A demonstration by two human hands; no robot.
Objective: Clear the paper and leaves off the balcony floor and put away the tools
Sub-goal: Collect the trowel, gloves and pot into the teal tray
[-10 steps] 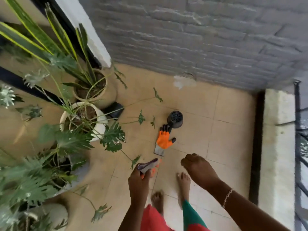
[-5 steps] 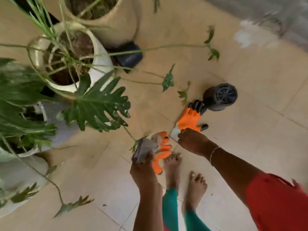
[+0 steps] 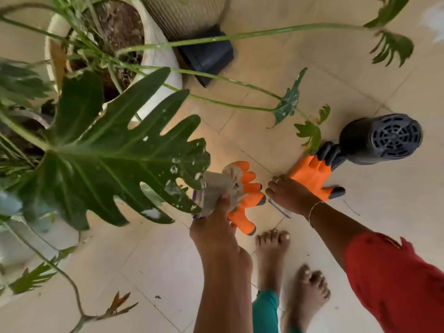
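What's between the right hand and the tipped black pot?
Only the orange glove on the floor: the right hand touches its cuff end, its black fingertips reach the black pot. Head view.

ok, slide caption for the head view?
Left hand grips one orange glove while right hand touches the second glove on the tiles beside a tipped black pot.

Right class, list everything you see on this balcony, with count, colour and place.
Held glove: one, orange, in left hand.
Floor glove: one, orange, on tiles under right hand.
Round pot: one, black, on its side beside floor glove.
White planter: one, white, upper left.
Ribbed planter: one, beige, top.
Small pot: one, black, tipped beside planters.
Split leaf: one, green, left.
Left hand: one, grips held glove.
Right hand: one, on floor glove.
Feet: two, bare, bottom.
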